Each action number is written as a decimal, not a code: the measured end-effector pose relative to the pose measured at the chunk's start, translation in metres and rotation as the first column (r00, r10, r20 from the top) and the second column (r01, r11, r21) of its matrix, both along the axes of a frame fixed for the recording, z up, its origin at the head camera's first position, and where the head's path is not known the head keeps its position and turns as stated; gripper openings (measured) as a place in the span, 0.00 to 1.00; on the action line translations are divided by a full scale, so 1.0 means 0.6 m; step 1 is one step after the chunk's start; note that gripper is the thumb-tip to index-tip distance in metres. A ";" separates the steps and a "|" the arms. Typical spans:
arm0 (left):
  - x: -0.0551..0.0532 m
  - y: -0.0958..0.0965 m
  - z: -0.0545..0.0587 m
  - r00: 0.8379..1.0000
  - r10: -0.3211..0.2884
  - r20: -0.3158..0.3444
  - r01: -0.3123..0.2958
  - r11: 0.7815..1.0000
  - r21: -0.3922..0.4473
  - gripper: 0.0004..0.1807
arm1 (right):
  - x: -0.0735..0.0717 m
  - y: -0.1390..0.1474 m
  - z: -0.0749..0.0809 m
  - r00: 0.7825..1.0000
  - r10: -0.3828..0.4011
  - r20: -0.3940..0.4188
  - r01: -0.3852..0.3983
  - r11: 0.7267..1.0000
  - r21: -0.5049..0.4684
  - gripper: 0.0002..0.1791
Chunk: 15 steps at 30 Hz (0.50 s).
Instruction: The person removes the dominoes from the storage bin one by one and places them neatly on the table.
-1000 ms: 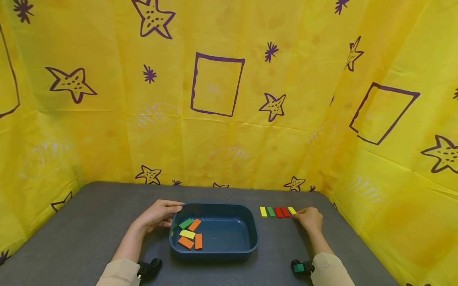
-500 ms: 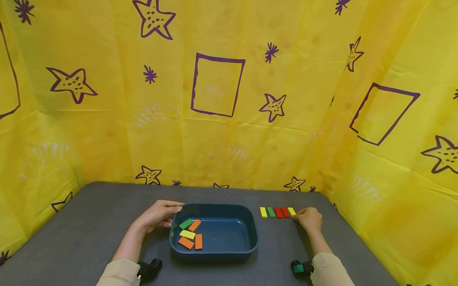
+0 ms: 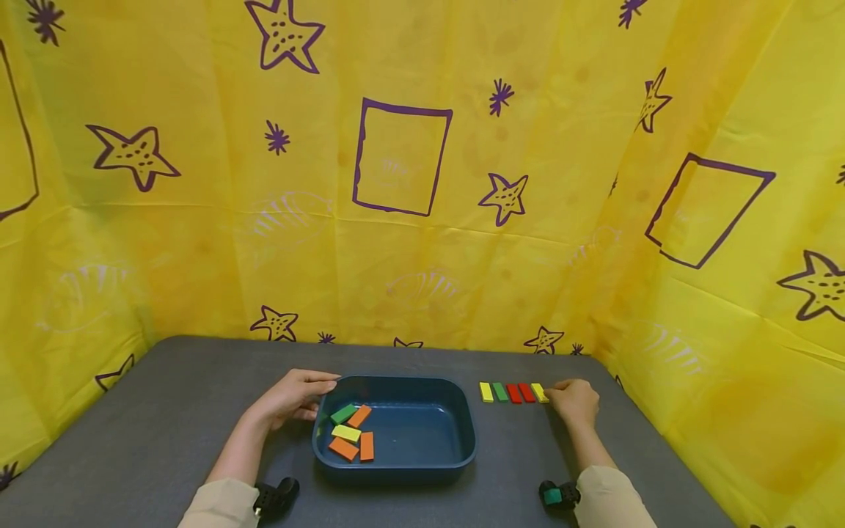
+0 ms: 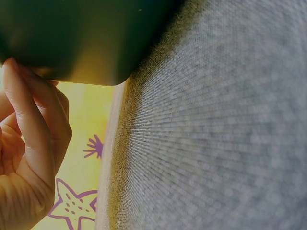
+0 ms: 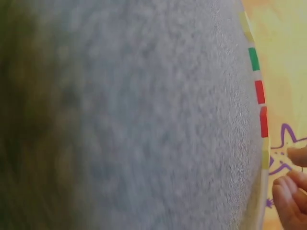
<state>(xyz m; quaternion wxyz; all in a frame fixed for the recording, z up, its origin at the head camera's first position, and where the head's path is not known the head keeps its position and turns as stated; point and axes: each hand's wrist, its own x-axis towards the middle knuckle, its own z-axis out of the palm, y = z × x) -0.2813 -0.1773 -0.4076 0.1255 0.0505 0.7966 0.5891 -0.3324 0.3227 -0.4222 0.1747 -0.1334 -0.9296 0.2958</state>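
Fingers (image 5: pixel 286 203) narrowly parted, apparently empty beside the rightmost yellow block (image 3: pixel 538 393), our right hand (image 3: pixel 576 403) could, drifting left, knock it askew; our left hand (image 3: pixel 293 397) grips the tray (image 3: pixel 396 476).

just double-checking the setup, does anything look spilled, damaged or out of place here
Nothing looks spilled or damaged. The only untidy spot is the tray: its five blocks lie at mixed angles, bunched toward its left end, while the row of blocks on the table looks fairly even.
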 end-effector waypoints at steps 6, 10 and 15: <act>0.000 -0.002 0.000 1.000 -0.012 -0.005 0.012 1.000 0.011 0.29 | -0.004 -0.016 0.022 0.999 0.035 -0.033 -0.035 0.999 -0.018 0.17; -0.001 -0.003 0.001 1.000 -0.013 -0.007 0.013 1.000 0.011 0.30 | -0.001 -0.043 0.043 0.996 0.081 -0.036 -0.083 0.996 -0.036 0.19; 0.000 -0.002 0.001 1.000 -0.022 -0.010 0.022 1.000 0.017 0.30 | 0.003 -0.081 0.057 0.985 0.152 -0.080 -0.156 0.987 -0.041 0.18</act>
